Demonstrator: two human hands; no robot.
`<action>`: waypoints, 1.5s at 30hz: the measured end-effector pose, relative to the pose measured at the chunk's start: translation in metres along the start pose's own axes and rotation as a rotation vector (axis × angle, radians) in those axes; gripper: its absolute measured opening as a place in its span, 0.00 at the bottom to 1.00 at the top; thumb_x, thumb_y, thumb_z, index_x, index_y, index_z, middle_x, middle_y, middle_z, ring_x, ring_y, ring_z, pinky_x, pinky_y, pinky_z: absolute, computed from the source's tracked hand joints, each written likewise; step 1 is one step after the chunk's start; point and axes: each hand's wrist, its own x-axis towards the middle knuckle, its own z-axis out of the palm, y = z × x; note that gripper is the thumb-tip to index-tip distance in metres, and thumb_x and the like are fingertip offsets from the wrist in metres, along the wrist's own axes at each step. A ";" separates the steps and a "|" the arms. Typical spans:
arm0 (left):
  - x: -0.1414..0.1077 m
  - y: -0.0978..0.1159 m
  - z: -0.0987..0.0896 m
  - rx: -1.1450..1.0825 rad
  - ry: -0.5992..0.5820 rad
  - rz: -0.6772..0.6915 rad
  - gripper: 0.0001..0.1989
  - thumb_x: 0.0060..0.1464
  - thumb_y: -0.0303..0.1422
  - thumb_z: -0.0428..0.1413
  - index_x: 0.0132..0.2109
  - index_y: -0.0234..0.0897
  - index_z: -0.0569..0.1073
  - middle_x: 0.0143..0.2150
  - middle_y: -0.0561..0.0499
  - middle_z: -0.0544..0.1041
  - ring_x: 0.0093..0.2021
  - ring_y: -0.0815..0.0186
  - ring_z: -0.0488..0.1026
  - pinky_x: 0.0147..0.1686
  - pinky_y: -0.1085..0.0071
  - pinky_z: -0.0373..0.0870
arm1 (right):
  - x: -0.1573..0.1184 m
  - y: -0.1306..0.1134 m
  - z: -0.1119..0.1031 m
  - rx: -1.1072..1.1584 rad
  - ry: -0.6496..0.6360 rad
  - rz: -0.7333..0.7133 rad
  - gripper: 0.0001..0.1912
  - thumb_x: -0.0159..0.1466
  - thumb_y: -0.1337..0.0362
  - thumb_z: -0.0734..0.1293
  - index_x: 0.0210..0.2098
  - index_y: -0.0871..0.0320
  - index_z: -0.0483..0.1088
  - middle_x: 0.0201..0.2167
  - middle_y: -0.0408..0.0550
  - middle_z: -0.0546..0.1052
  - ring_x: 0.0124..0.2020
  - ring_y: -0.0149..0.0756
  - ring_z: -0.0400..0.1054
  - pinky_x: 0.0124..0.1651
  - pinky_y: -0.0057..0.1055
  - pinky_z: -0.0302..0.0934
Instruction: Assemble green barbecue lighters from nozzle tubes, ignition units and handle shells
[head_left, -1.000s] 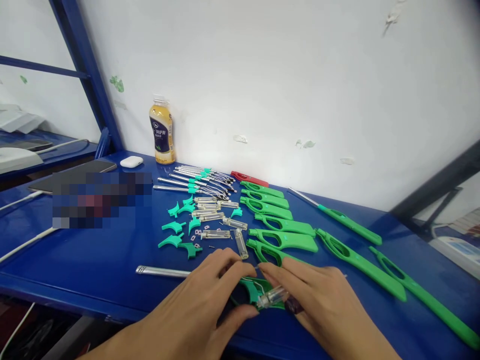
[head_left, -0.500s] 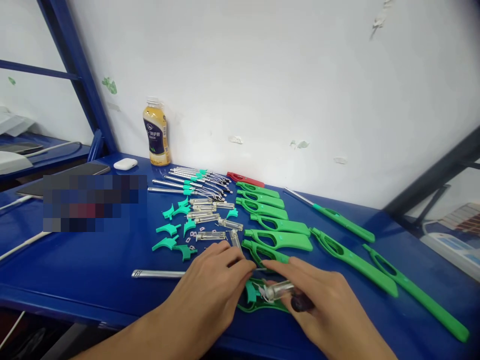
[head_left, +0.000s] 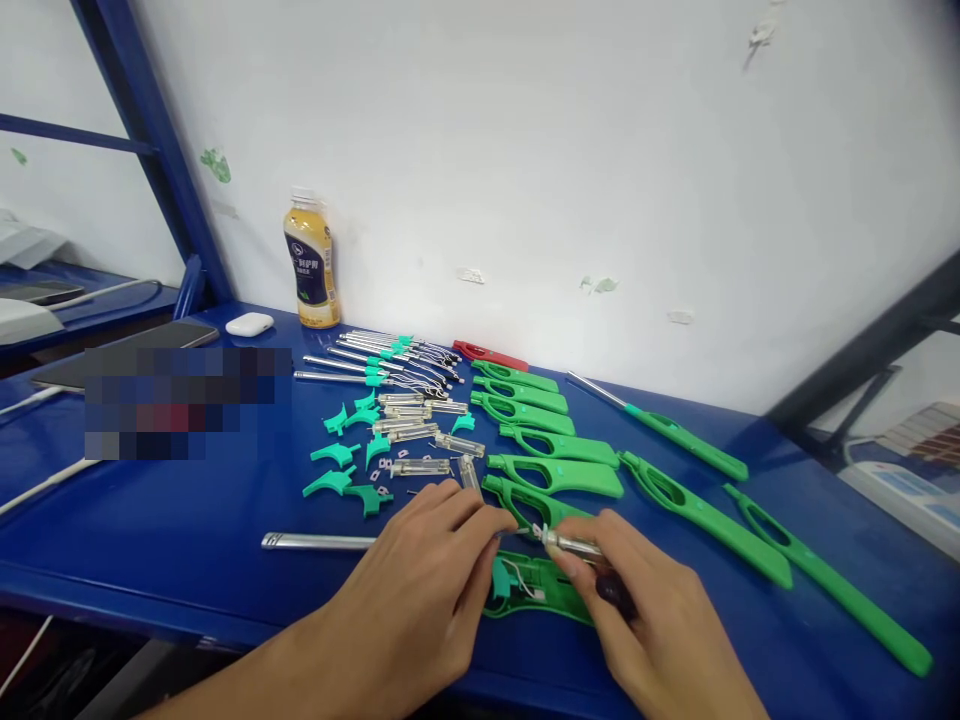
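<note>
My left hand [head_left: 427,570] is closed in a pinch on a thin metallic strip [head_left: 512,532], mostly covered by its fingers. Between the thumb and fingers of my right hand [head_left: 645,600] is a clear lighter fuel tank [head_left: 574,546], its small white end piece [head_left: 538,533] facing the strip. A dark rounded handle [head_left: 616,594] is tucked into the same palm; the rest of that tool is hidden. Below both hands lies an open green lighter shell [head_left: 559,580] with a teal trigger [head_left: 500,580] and white wire in it. A silver lighter tube [head_left: 319,541] extends left from behind my left hand.
Several green shells [head_left: 555,476], a red shell [head_left: 491,355], clear tanks [head_left: 420,467], teal triggers [head_left: 330,483] and wired silver tubes [head_left: 337,377] lie on the blue table [head_left: 187,520]. A yellow bottle [head_left: 311,260] and a white case [head_left: 250,324] stand near the wall.
My right hand has raised the fuel tank slightly and turned its end toward the strip in my left hand. More of the open shell below now shows.
</note>
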 end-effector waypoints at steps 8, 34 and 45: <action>0.001 -0.004 0.003 -0.007 -0.007 -0.002 0.10 0.78 0.27 0.50 0.52 0.41 0.76 0.42 0.53 0.80 0.40 0.60 0.77 0.44 0.61 0.73 | -0.005 0.000 0.002 -0.033 -0.008 -0.036 0.07 0.82 0.59 0.62 0.56 0.44 0.70 0.43 0.37 0.81 0.37 0.27 0.80 0.37 0.20 0.72; 0.003 -0.003 0.002 -0.077 -0.014 0.053 0.10 0.78 0.26 0.52 0.52 0.39 0.78 0.43 0.51 0.79 0.43 0.61 0.72 0.46 0.65 0.70 | -0.004 0.000 0.000 0.023 -0.055 -0.060 0.08 0.82 0.62 0.62 0.58 0.45 0.69 0.41 0.37 0.79 0.37 0.26 0.79 0.36 0.20 0.68; 0.002 -0.002 0.002 -0.076 -0.006 0.062 0.09 0.78 0.26 0.52 0.52 0.38 0.78 0.43 0.51 0.79 0.43 0.62 0.73 0.48 0.65 0.70 | -0.005 -0.002 -0.004 0.039 -0.061 -0.047 0.10 0.82 0.64 0.61 0.58 0.45 0.69 0.41 0.36 0.79 0.36 0.25 0.78 0.37 0.20 0.68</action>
